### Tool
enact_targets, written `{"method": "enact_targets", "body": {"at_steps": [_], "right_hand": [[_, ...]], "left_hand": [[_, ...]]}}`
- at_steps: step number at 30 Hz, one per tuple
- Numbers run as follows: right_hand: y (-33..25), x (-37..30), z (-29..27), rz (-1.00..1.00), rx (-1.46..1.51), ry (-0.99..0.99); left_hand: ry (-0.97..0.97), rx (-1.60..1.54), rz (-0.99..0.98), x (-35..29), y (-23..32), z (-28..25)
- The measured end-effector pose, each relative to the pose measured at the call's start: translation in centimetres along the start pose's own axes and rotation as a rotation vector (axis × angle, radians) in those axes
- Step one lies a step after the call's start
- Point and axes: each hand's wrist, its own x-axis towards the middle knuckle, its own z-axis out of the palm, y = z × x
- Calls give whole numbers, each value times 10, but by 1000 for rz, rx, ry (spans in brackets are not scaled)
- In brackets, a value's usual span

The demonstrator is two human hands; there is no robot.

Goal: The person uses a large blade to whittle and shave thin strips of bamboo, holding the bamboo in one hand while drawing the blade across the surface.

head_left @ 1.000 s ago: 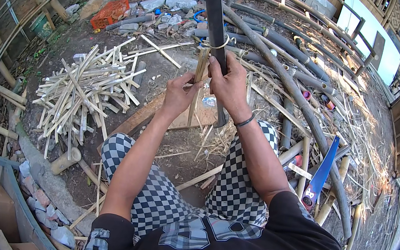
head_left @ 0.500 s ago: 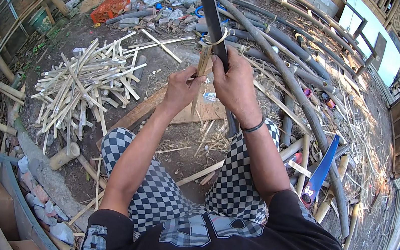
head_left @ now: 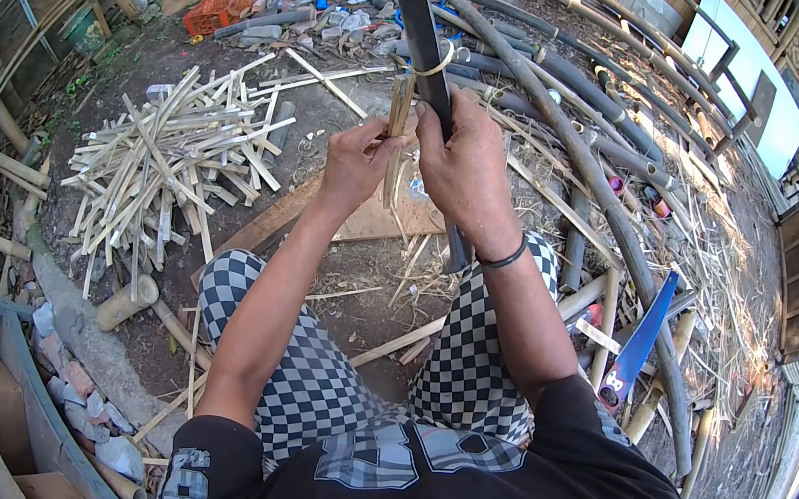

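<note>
Your left hand is closed on the upright bamboo strip; your right hand, just beside it, grips the long dark blade, which runs parallel to the strip.

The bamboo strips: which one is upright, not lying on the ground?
The bamboo strip held upright in the left hand, against the dark blade gripped by the right hand; the others lie piled.

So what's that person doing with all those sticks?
A seated person is working bamboo. The left hand holds a thin bamboo strip upright, and the right hand grips a long dark blade set against it. A pile of split strips lies on the ground to the left, and a blue saw to the right.
</note>
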Motion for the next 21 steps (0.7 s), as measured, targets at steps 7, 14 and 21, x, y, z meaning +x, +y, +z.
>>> {"method": "enact_targets", "body": {"at_steps": [7,14,21], "right_hand": [[3,-2,7,12,-2,-10],[1,2,4,65,48,-62],[-7,-4,-2,16,42,-29]], "left_hand": [[8,29,-35,-4,-5,2],[14,53,-16,2,-13,1],[45,80,1,-3,-2,-2]]}}
